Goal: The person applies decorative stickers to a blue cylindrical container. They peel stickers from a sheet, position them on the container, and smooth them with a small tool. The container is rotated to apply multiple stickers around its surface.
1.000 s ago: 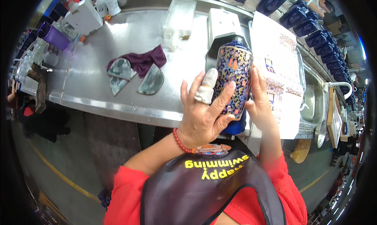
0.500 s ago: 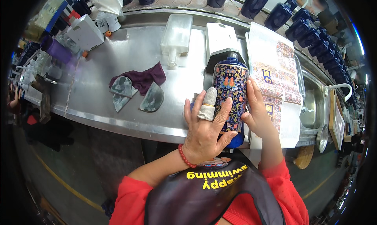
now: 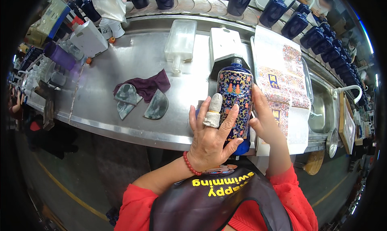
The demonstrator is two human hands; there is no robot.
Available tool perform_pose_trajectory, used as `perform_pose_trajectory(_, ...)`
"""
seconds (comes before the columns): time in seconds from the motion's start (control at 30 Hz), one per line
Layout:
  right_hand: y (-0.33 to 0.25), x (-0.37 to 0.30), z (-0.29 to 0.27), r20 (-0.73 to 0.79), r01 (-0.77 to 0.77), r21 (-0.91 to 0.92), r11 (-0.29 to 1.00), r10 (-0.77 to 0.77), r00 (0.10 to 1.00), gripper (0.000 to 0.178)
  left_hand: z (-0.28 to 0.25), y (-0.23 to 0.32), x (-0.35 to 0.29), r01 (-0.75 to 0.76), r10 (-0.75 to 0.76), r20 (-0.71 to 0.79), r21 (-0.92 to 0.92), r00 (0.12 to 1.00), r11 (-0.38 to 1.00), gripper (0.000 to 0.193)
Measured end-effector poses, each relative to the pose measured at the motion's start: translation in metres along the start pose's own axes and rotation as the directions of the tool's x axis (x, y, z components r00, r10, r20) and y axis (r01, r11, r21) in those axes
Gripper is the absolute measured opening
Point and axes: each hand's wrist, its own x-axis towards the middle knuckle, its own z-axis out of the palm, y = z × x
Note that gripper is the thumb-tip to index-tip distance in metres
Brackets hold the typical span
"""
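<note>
A dark blue glass bottle (image 3: 235, 82), covered in a colourful floral pattern, lies with its neck pointing away from me against a dark angled rest (image 3: 219, 65). My left hand (image 3: 206, 146) lies spread over the bottle's left side and lower front; one finger wears a pale fabric cover (image 3: 215, 106) with a band. My right hand (image 3: 265, 120) grips the bottle's right edge, thumb toward the front and fingers along the side. Right of it are white sheets (image 3: 278, 41) printed with matching patterned decals (image 3: 291, 74).
Left on the metal bench (image 3: 129, 55) lie a purple cloth (image 3: 160, 81) and several marbled grey-green scraper pieces (image 3: 156, 105). Behind are a frosted clear bottle (image 3: 180, 39) and a white block (image 3: 224, 41). Blue bottles (image 3: 240, 1) line the far conveyor. A sink (image 3: 321, 110) is at right.
Both hands keep nearly the same hold on the patterned bottle, with only a slight shift. On the far conveyor, the blue bottles have moved along.
</note>
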Motion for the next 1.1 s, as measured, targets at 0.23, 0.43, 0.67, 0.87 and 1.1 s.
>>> perform_pose_trajectory(0.23, -0.012, 0.028, -0.012, 0.001, -0.015, -0.244, 0.97, 0.016, 1.0, 0.073, -0.001, 0.002, 0.002, 0.009, -0.009, 0.001, 0.02, 1.0, 1.0, 0.074)
perform_pose_trajectory(0.43, -0.014, 0.031, -0.008, -0.064, 0.012, -0.267, 0.963, -0.031, 0.997, 0.074, -0.005, 0.0, 0.006, -0.001, 0.001, -0.024, -0.006, 1.0, 1.0, 0.075)
perform_pose_trajectory(0.67, -0.015, 0.031, -0.009, -0.068, 0.031, -0.193, 0.981, -0.045, 0.997, 0.071, -0.009, -0.04, 0.054, -0.03, 0.018, -0.137, -0.081, 0.99, 0.996, 0.072)
perform_pose_trajectory(0.87, -0.016, 0.033, -0.009, -0.039, 0.029, -0.187, 0.982, -0.037, 0.999, 0.069, -0.007, -0.04, 0.064, -0.047, 0.048, -0.077, 0.016, 0.996, 0.999, 0.07)
perform_pose_trajectory(1.1, -0.015, 0.034, -0.01, -0.034, 0.033, -0.167, 0.985, -0.04, 0.999, 0.069, -0.006, -0.039, 0.067, -0.046, 0.047, -0.067, 0.025, 0.997, 0.999, 0.071)
